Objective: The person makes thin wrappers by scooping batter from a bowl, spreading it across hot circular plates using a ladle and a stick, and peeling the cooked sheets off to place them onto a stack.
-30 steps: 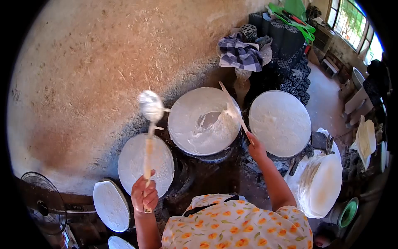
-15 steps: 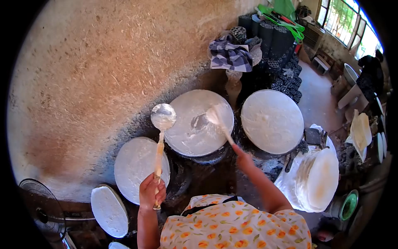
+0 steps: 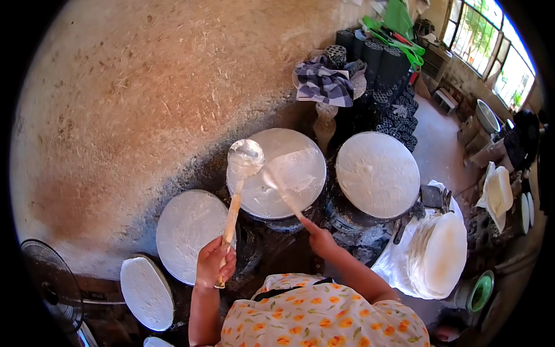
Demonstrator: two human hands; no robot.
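My left hand (image 3: 215, 263) is closed round the pale handle of a metal ladle (image 3: 247, 159). The ladle's batter-smeared bowl is over the left part of the middle round griddle (image 3: 286, 141), which is coated in white batter. Closed on a long-handled spreader (image 3: 284, 195), my right hand (image 3: 322, 242) is just below that griddle's front edge. The spreader's whitish end is motion-blurred over the batter, close to the ladle bowl. On either side are white-covered rounds, a right griddle (image 3: 377, 173) and a left griddle (image 3: 191, 234).
A stack of thin round sheets (image 3: 444, 254) lies on white plastic at right. Black honeycomb coal briquettes (image 3: 381, 75) are piled behind, beside a checked cloth (image 3: 325, 81). A fan (image 3: 52, 283) stands lower left, near another white round (image 3: 147, 294). The wall (image 3: 144, 87) rises behind.
The spreader has swept left and toward me across the batter, and the darker patch in the middle is now covered white. The ladle has shifted right, over the middle griddle.
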